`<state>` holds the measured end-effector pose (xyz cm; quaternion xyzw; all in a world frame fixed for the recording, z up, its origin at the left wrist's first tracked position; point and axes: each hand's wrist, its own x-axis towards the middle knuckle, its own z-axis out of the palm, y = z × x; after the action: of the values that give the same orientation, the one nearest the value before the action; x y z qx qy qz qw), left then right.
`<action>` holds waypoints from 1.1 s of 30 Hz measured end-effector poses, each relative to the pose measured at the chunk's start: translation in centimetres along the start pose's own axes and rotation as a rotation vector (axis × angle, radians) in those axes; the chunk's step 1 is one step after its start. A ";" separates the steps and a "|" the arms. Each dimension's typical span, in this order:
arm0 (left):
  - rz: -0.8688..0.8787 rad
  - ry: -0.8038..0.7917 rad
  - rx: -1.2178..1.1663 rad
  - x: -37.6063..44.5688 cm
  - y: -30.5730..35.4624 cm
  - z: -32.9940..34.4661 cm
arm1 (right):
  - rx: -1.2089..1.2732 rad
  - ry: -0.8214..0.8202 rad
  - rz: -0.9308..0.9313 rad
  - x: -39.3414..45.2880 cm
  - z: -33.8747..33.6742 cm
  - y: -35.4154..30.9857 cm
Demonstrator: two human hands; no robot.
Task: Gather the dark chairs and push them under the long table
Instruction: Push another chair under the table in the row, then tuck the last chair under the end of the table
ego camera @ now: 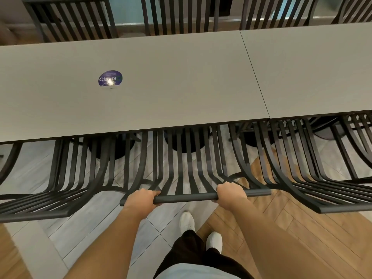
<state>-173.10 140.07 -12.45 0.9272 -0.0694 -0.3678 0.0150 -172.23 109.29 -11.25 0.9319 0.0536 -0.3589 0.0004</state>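
A dark slatted chair [187,158] stands straight in front of me, its seat tucked beneath the near edge of the long grey table [161,81]. Its top rail [187,197] runs across at hand height. My left hand [141,200] is wrapped around the rail's left end and my right hand [229,195] grips it toward the right. Two more dark chairs flank it, one on the left [66,188] and one on the right [306,178], both with seats under the table edge.
Across the table stand several dark chair backs [179,15]. A round purple sticker [110,78] lies on the tabletop, and a seam [255,75] joins two table sections. Black round table bases [112,148] sit underneath. My white shoes [187,221] stand on tile and wood floor.
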 end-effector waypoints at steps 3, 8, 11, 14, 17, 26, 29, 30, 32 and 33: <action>-0.005 -0.070 -0.094 -0.1 0.2 -0.5 | 0.026 -0.075 0.000 0.2 -0.3 0.2; 0.029 -0.161 -0.232 -0.4 0.9 -2.7 | 0.113 -0.152 -0.022 -0.5 -2.2 1.8; 0.088 -0.116 -0.219 -0.1 3.7 -4.5 | 0.189 -0.096 0.006 -1.9 -3.7 4.0; 0.135 -0.065 -0.175 0.9 8.4 -6.5 | 0.232 -0.027 0.086 -3.3 -4.6 7.1; 0.214 -0.051 -0.185 2.2 13.6 -8.0 | 0.297 -0.002 0.147 -5.1 -5.3 10.9; 0.379 0.052 -0.151 3.1 32.7 -10.1 | 0.336 0.125 0.290 -12.0 -3.8 27.4; 0.353 0.114 -0.189 2.8 38.5 -9.2 | 0.368 0.183 0.296 -13.6 -2.4 33.5; 0.340 0.117 -0.208 2.5 40.5 -8.7 | 0.380 0.197 0.288 -14.1 -2.0 35.3; 0.312 0.110 -0.224 2.0 44.4 -7.9 | 0.387 0.205 0.270 -15.0 -1.1 39.0; 0.299 0.109 -0.227 1.8 46.2 -7.5 | 0.381 0.199 0.258 -15.4 -0.7 40.7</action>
<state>-172.07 93.94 -4.55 0.9175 -0.1633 -0.3160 0.1777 -179.03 67.34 -1.96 0.9450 -0.1347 -0.2659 -0.1346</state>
